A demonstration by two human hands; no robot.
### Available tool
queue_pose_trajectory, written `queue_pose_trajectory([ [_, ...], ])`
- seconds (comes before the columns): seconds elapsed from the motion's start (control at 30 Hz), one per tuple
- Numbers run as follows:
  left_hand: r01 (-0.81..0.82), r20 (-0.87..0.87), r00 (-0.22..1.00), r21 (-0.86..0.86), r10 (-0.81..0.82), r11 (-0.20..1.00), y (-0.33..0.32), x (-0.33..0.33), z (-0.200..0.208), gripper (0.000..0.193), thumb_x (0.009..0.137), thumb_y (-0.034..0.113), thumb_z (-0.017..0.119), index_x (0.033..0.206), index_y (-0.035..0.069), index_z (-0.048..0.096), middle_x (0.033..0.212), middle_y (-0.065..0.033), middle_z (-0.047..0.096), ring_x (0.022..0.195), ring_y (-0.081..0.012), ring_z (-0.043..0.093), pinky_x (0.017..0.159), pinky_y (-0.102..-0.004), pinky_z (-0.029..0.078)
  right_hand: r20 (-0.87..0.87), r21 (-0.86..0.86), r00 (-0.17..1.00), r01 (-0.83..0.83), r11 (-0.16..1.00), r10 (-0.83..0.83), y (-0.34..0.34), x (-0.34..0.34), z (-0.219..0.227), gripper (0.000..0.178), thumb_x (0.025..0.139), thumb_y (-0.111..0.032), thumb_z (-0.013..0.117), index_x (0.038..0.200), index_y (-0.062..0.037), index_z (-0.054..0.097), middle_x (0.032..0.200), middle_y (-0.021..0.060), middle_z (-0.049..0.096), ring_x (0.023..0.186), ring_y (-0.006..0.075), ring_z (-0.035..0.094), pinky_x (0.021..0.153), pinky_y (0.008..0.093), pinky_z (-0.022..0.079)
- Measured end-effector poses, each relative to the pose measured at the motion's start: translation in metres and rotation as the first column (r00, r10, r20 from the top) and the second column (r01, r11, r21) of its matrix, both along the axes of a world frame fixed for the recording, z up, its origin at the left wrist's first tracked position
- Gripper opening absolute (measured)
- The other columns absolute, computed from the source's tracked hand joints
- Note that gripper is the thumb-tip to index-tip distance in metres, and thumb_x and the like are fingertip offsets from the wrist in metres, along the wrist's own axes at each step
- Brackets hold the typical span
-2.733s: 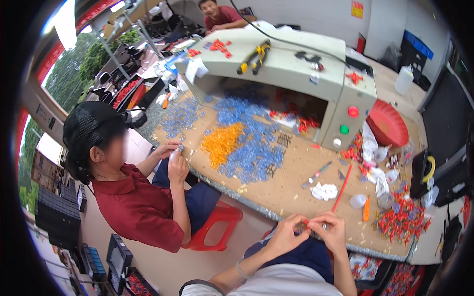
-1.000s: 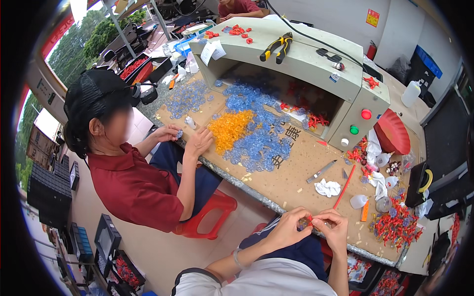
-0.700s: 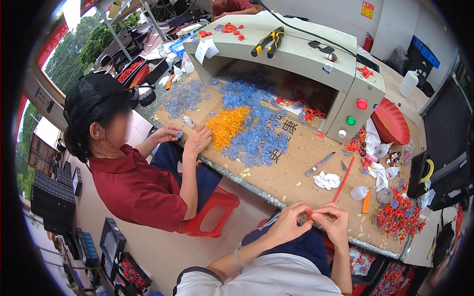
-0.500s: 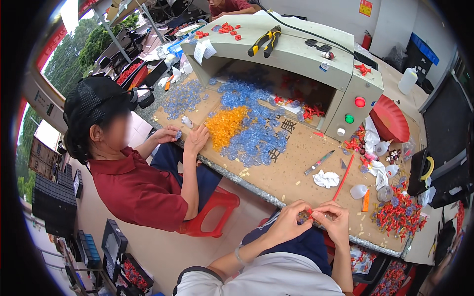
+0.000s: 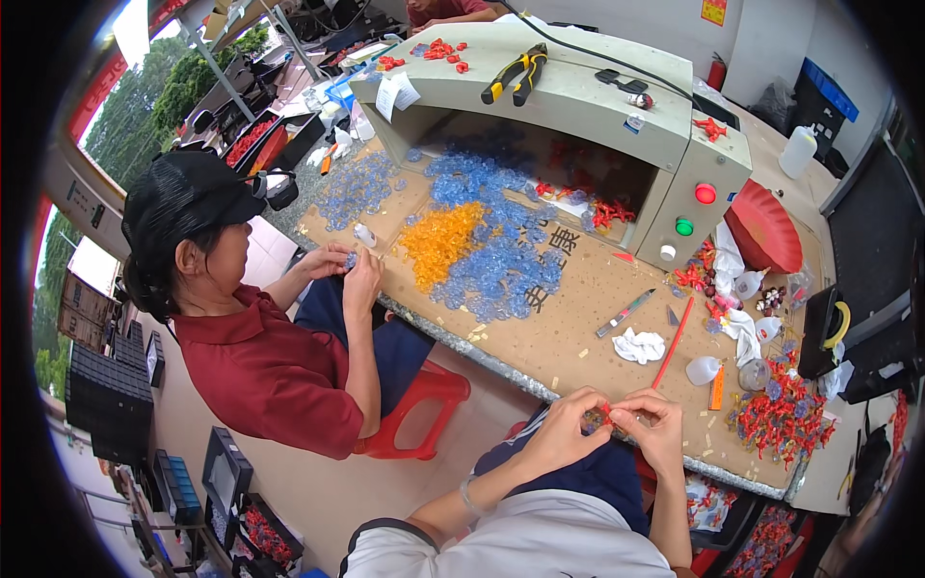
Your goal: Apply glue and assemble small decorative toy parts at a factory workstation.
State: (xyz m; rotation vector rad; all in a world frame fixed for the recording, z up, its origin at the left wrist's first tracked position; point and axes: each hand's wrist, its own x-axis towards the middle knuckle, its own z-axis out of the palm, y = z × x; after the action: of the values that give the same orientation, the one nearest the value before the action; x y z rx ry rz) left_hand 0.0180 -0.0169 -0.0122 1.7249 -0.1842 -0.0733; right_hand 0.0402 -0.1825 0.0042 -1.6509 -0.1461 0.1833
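Note:
Close to the front edge of the table, my left hand (image 5: 570,430) and my right hand (image 5: 653,426) meet around a small red plastic piece with a clear bluish part (image 5: 596,418). The fingers of both are pinched on it and partly hide it. Beyond them on the cardboard-covered tabletop (image 5: 568,352) lie a crumpled white cloth (image 5: 639,346), a thin red stick (image 5: 674,339) and a slim knife-like tool (image 5: 625,313). Right of my hands sits a small white plastic bottle (image 5: 702,370) beside an orange strip-shaped item (image 5: 717,389) and a heap of red and clear pieces (image 5: 782,419).
A co-worker (image 5: 265,356) sits at left, holding a small blue piece. Piles of clear blue (image 5: 501,279) and orange pieces (image 5: 438,246) lie before a grey tunnel-like machine (image 5: 597,96), with pliers (image 5: 517,74) on top. A red basin (image 5: 763,229) leans at right.
The co-worker's right hand has drawn back from beside the orange pile to the piece in their left hand. My own hands stay almost still around the red piece.

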Motion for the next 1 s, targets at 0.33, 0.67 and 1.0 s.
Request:
queue_pose_trajectory([
  [0.33, 0.054, -0.092, 0.995, 0.059, -0.048, 0.997, 0.005, -0.001, 0.003, 0.018, 0.081, 0.003, 0.067, 0.096, -0.002, 0.059, 0.099, -0.0083, 0.06, 0.092, -0.0184, 0.062, 0.077, -0.0319, 0.057, -0.025, 0.006, 1.0, -0.002, 1.0, 0.002, 0.004, 0.0, 0.001, 0.01, 0.073, -0.001, 0.075, 0.083, 0.0006, 0.073, 0.078, 0.0059, 0.062, 0.065, 0.0086, 0.055, 0.06, 0.0216, 0.043],
  [0.67, 0.047, -0.109, 0.993, -0.038, -0.051, 0.998, 0.0, 0.003, -0.008, 0.025, 0.081, -0.001, 0.065, 0.105, -0.002, 0.058, 0.105, -0.0078, 0.058, 0.094, -0.0133, 0.06, 0.075, -0.0267, 0.054, -0.006, -0.071, 1.0, 0.017, 0.997, -0.018, -0.004, 0.007, -0.003, 0.008, 0.073, -0.002, 0.074, 0.08, 0.0005, 0.073, 0.079, 0.0078, 0.065, 0.069, 0.0112, 0.059, 0.063, 0.0234, 0.047],
  [1.0, 0.001, -0.338, 0.936, -0.269, -0.096, 0.963, -0.008, 0.002, -0.003, 0.027, 0.084, -0.006, 0.058, 0.109, -0.002, 0.052, 0.097, -0.0104, 0.062, 0.086, -0.0151, 0.064, 0.065, -0.0245, 0.052, -0.296, 0.266, 0.941, 0.248, 0.932, -0.166, -0.009, 0.012, -0.014, 0.011, 0.081, -0.005, 0.071, 0.088, 0.0035, 0.071, 0.079, 0.009, 0.069, 0.072, 0.0099, 0.063, 0.069, 0.0233, 0.048],
])
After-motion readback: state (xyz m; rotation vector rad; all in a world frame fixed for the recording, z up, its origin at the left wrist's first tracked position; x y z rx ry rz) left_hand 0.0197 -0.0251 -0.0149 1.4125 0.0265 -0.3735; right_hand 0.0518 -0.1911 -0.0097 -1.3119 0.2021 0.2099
